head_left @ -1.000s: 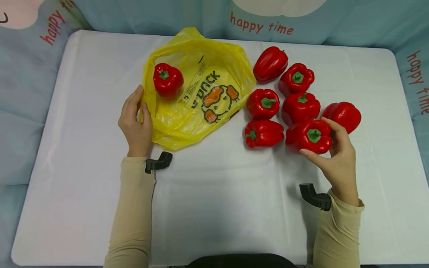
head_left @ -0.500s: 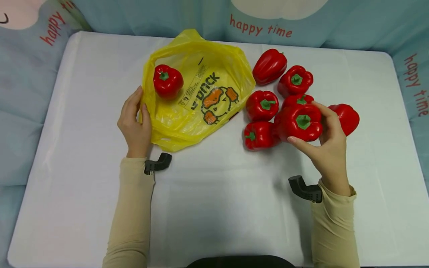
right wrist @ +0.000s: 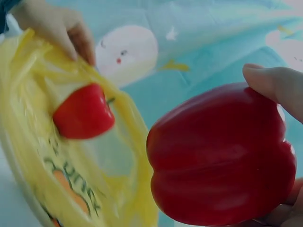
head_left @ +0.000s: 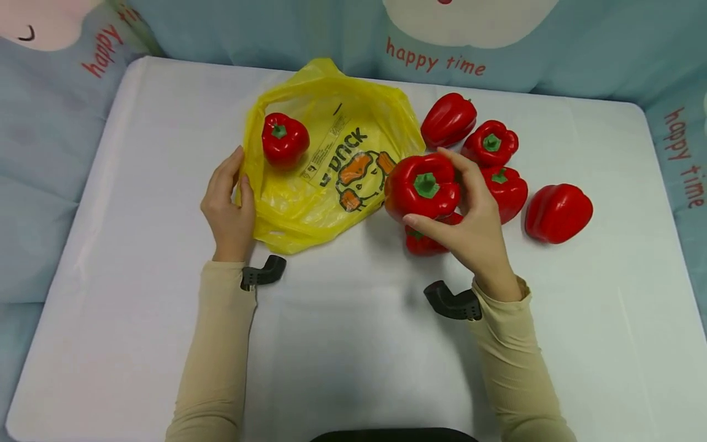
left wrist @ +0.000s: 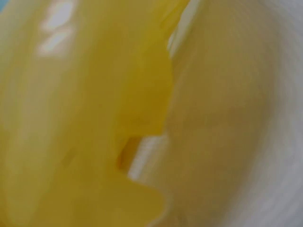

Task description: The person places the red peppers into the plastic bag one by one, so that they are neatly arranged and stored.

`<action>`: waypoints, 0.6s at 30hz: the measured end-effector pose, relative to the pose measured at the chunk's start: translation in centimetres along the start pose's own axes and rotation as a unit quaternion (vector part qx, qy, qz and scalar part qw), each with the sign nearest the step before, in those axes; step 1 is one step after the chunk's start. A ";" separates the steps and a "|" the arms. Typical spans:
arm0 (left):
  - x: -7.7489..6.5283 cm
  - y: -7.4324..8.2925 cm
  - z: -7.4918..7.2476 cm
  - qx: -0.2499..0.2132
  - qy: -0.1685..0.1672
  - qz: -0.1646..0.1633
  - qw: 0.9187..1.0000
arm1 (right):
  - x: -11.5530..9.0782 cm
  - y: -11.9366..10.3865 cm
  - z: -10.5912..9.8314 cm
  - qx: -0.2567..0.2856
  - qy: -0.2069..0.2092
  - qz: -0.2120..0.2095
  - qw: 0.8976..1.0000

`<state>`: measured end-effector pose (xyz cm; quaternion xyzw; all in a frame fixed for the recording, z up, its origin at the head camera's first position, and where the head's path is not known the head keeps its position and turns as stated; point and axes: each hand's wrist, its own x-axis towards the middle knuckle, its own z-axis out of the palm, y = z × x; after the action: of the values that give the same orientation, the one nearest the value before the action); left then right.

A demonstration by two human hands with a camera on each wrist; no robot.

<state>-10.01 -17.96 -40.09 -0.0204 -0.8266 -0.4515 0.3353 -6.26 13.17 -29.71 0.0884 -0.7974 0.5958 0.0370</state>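
yellow bag (head_left: 306, 205), red "happy time" lettering (head_left: 435, 59)

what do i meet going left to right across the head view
Left grip → bagged red pepper, inside the yellow bag → held red pepper → right grip around its right side → rightmost red pepper on the white table.
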 end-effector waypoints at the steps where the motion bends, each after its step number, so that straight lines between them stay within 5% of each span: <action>1: 0.0 0.0 0.0 0.001 0.000 0.002 1.000 | 0.2 0.0 0.4 -0.007 -0.003 0.000 1.000; 18: -0.1 0.1 -0.1 -0.006 0.007 0.020 1.000 | 4.5 -0.6 7.2 0.171 -0.016 0.067 0.983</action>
<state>-9.89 -17.94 -40.05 -0.0356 -0.8211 -0.4499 0.3495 -10.22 5.65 -30.48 0.0494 -0.6885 0.7228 -0.0317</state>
